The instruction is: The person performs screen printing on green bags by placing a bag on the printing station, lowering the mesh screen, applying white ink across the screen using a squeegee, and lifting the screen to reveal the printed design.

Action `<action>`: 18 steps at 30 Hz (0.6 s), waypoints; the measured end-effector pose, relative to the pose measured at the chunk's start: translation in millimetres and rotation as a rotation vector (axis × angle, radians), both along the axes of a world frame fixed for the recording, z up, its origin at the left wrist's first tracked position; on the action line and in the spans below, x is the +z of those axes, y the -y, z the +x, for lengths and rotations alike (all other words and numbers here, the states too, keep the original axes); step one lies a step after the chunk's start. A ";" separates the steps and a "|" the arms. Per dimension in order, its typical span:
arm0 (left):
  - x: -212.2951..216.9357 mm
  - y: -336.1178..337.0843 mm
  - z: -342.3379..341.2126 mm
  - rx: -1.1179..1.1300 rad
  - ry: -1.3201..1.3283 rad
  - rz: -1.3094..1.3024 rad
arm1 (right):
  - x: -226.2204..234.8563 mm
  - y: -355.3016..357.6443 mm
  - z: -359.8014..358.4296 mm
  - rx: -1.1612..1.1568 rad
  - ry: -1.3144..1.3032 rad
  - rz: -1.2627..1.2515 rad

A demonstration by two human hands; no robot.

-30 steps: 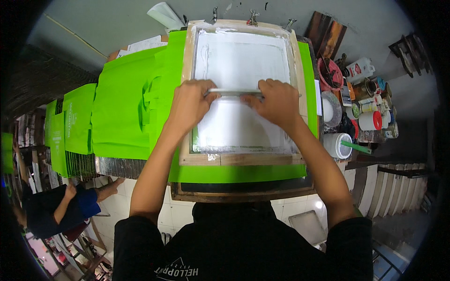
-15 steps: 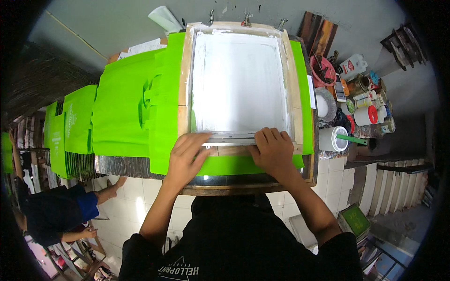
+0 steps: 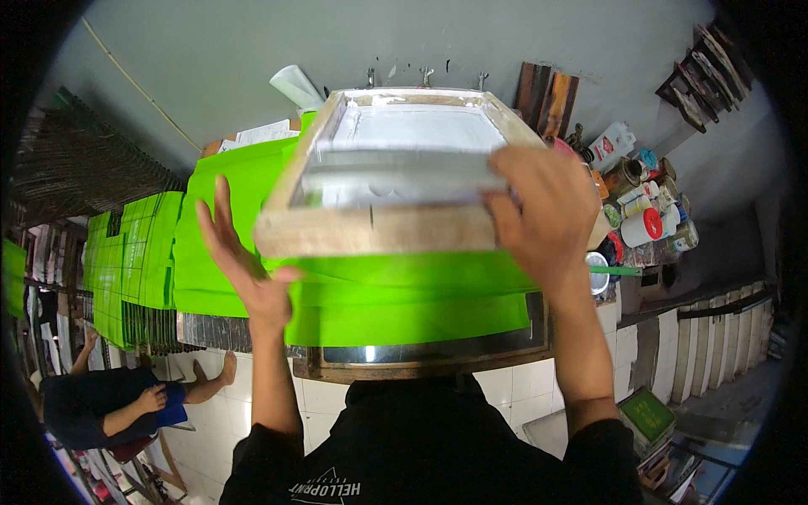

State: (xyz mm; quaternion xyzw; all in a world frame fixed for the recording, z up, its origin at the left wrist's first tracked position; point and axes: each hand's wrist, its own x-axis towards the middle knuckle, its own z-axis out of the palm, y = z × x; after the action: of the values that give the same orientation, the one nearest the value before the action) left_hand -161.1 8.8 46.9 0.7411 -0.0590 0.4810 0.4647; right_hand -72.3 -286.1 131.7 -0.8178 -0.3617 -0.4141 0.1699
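A wooden-framed printing screen (image 3: pixel 379 231) is tilted, its near edge raised above a bright green fabric bag (image 3: pixel 421 316) and its far edge low by the wall clamps. White ink shows inside the screen. A grey squeegee (image 3: pixel 396 174), blurred by motion, lies across the screen's near half. My right hand (image 3: pixel 543 215) is closed on the squeegee's right end, over the frame's near right corner. To the left of the frame, my left hand (image 3: pixel 248 261) is raised above the green bags with fingers spread, holding nothing.
More green bags (image 3: pixel 227 202) are laid out to the left, by a wire rack (image 3: pixel 93 151). Ink jars, bottles and a red-lidded tub (image 3: pixel 641 225) crowd the right side. Metal clamps (image 3: pixel 427 77) line the wall. A person (image 3: pixel 109 400) sits at lower left.
The screen's near edge has come up off the green bag. My left hand has let go and moved left, while my right hand has risen with the squeegee. The view has shifted slightly.
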 end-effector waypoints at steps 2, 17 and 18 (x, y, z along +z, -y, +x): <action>5.4 -29.4 14.0 -0.129 -0.091 -0.209 | 33.3 -9.3 23.1 -0.026 0.012 -0.007; -101.5 -130.5 52.8 -0.036 -1.341 0.103 | 158.3 -41.3 124.4 -0.169 -0.243 0.060; -98.1 -132.4 53.1 -0.054 -1.350 0.051 | 159.7 -41.6 129.8 -0.163 -0.244 0.070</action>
State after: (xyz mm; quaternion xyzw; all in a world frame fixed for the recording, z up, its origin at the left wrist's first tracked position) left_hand -108.0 141.2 -51.2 0.8881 0.2145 -0.1005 0.3939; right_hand 57.5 -244.5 291.3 -0.8824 -0.2562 -0.3362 0.2067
